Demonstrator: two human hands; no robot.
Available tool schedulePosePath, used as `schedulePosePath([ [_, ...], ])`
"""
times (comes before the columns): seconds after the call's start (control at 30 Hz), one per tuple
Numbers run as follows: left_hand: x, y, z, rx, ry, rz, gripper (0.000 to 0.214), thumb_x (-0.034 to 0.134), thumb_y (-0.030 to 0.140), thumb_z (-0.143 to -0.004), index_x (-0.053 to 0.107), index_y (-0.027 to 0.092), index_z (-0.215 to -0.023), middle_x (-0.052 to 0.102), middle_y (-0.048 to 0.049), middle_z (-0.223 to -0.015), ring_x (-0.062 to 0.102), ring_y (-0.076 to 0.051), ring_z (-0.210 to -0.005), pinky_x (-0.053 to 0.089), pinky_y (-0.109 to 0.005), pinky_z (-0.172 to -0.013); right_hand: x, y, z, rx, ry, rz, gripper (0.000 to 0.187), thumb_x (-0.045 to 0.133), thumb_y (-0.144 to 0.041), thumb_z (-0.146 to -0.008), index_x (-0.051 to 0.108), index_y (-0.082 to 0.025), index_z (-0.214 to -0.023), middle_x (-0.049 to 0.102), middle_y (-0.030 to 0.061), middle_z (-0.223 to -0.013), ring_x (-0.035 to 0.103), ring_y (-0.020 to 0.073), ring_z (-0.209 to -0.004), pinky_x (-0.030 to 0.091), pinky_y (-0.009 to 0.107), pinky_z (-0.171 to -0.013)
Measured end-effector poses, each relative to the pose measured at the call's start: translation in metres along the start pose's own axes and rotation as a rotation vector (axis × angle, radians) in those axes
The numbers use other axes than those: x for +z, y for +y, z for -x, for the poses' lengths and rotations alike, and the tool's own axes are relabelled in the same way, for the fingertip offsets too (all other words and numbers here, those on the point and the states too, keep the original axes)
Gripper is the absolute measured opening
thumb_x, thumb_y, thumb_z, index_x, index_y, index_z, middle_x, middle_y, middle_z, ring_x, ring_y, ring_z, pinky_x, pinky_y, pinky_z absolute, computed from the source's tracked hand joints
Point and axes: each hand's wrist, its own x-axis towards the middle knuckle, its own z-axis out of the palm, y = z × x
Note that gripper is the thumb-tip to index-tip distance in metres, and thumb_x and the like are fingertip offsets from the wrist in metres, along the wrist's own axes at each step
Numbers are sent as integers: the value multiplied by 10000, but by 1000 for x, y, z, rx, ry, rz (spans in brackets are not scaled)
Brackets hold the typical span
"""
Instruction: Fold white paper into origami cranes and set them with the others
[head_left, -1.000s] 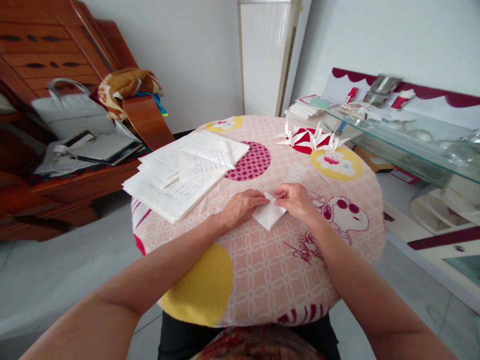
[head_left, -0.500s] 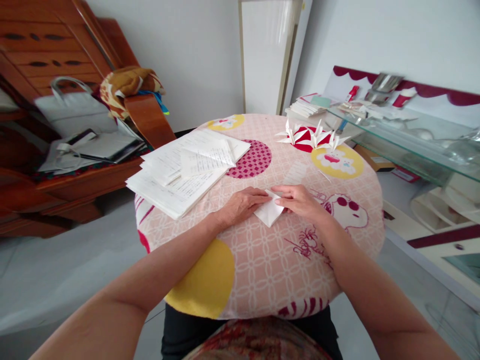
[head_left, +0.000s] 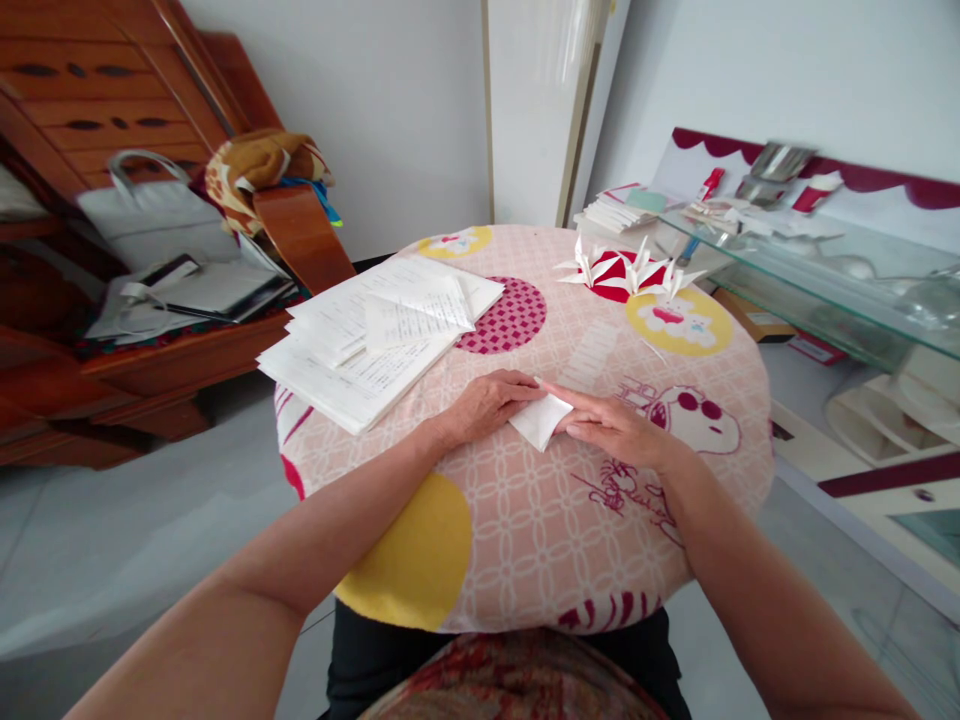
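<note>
A small folded piece of white paper (head_left: pixel 540 422) lies on the patterned tablecloth (head_left: pixel 517 530) between my hands. My left hand (head_left: pixel 486 405) rests at its left side, fingers together and pressed on its upper left edge. From the right, my right hand (head_left: pixel 609 425) holds the paper's right edge, with the forefinger stretched along the top edge and the other fingers partly curled by the side. Some fingertips are hidden by the paper and the hands. Toward the back right of the table stand several white folded paper cranes (head_left: pixel 634 270).
A stack of handwritten sheets (head_left: pixel 375 350) lies at the table's left. Beyond the right edge is a glass shelf (head_left: pixel 825 280) with cups and metal bowls. On the left stands a wooden bench (head_left: pixel 150 375) bearing a grey bag (head_left: pixel 142 210) and a bundled cloth (head_left: pixel 262 160).
My right hand has shifted down along the paper's right edge, its forefinger now flat along the top. The left hand stays at the left edge. The view has shifted slightly.
</note>
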Motion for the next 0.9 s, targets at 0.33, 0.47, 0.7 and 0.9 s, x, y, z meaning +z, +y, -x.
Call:
schedulePosePath([
  [0.33,0,-1,2,40,5,-24,346,464,199,-982,653,248,-1268,654,-108,-1254,631,-202,-1131,507,-364,-966,9,-8,13,-141,-84,195,554,509,-163,-951,417,-273,-1486,752,38,-1103,620,205,-1082,454,420,-997],
  [0.47,1,-1,3,83,13,-86,348,470,184,-977,658,248,-1262,651,-105,-1245,628,-208,-1117,512,-372,-954,16,-8,18,-163,-61,266,484,464,-158,-970,491,-244,-1446,717,75,-1114,595,216,-1033,470,414,-946],
  [0.7,0,3,2,143,-35,-183,346,458,206,-991,651,255,-1274,632,-99,-1279,616,-209,-1115,502,-373,-961,23,-6,26,-174,-52,301,471,440,-144,-975,520,-251,-1427,651,89,-1081,569,208,-1003,474,384,-894],
  [0.9,2,4,2,119,-43,-196,344,441,248,-1004,647,262,-1279,637,-85,-1289,605,-212,-1101,497,-380,-957,22,-9,23,-202,16,250,369,494,-141,-951,651,-209,-1278,715,75,-1007,612,196,-944,496,353,-849],
])
